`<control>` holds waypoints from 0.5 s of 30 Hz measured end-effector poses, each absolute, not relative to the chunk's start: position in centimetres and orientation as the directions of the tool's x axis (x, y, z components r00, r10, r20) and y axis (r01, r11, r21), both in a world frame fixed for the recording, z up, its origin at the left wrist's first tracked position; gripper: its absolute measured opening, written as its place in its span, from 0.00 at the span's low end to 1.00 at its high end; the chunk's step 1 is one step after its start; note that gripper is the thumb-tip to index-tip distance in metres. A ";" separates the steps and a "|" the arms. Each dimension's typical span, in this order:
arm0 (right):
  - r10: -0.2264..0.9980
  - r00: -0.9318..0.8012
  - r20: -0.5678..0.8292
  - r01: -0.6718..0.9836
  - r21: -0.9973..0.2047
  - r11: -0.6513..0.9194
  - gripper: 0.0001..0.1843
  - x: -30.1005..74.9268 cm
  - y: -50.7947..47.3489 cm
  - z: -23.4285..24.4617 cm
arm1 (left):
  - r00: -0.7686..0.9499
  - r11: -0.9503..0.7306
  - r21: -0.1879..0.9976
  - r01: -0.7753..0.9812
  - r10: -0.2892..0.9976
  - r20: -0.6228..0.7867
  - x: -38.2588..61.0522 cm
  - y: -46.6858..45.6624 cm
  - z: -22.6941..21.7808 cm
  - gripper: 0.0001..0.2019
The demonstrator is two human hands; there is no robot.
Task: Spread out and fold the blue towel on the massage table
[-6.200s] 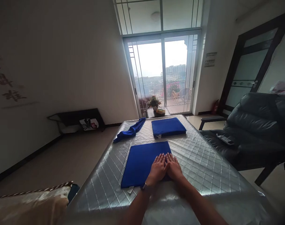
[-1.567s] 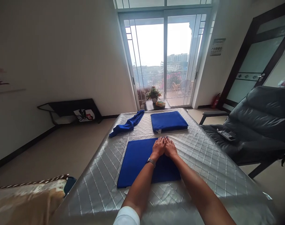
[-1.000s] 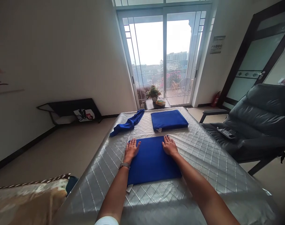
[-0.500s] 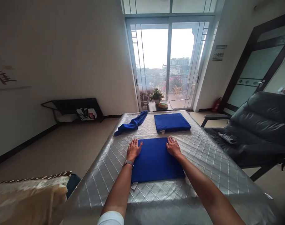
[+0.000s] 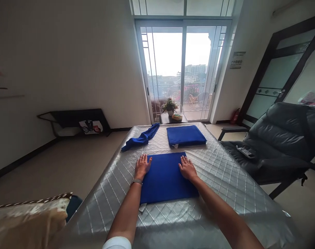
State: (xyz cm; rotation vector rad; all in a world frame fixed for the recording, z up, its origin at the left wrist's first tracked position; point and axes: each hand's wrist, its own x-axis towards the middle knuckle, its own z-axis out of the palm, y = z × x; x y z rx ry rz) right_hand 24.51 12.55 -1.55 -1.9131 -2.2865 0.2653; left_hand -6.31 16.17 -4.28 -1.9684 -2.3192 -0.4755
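A folded blue cloth (image 5: 166, 180) lies flat on the silver quilted table cover (image 5: 116, 193), a white tag sticking out at its near left corner. My left hand (image 5: 143, 166) rests flat on its left edge, fingers stretched forward, a band around the wrist. On the right edge, my right hand (image 5: 187, 168) lies palm down with its fingers extended. Farther back is a second, thicker folded blue cloth (image 5: 185, 136), also tagged. Left of that one, a loose, twisted blue cloth (image 5: 141, 139) stretches diagonally.
A dark padded armchair (image 5: 281, 138) with a remote-like device (image 5: 245, 151) on it stands to the right. Beyond the table are a small stand with a potted plant (image 5: 170, 107) and a sliding glass door (image 5: 183, 69). Bedding (image 5: 30, 218) occupies the lower left.
The view has shifted slightly, moving the scene left. My right hand has slid a little nearer along the cloth's right edge; my left hand stays at the left edge.
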 end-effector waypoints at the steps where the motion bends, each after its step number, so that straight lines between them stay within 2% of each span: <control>1: 0.984 -0.176 0.008 0.957 -0.233 0.173 0.37 24.5 12.5 -1.5 | -0.195 0.148 0.190 0.971 0.946 0.260 -6.0 16.1 -3.9 0.33; 5: 0.984 -0.175 0.019 0.951 -0.257 0.174 0.37 24.4 12.4 -1.3 | -0.143 0.083 0.189 0.979 0.934 0.327 -1.6 15.8 -2.3 0.33; 11: 0.979 -0.204 0.014 0.952 -0.232 0.201 0.35 24.7 12.1 -1.2 | 0.281 -0.350 0.213 0.912 0.913 0.296 10.6 14.0 -2.0 0.32; 15: 0.972 -0.234 0.015 0.948 -0.218 0.232 0.35 25.0 12.1 -1.4 | 0.313 -0.365 0.214 0.906 0.919 0.241 12.9 12.8 -3.0 0.32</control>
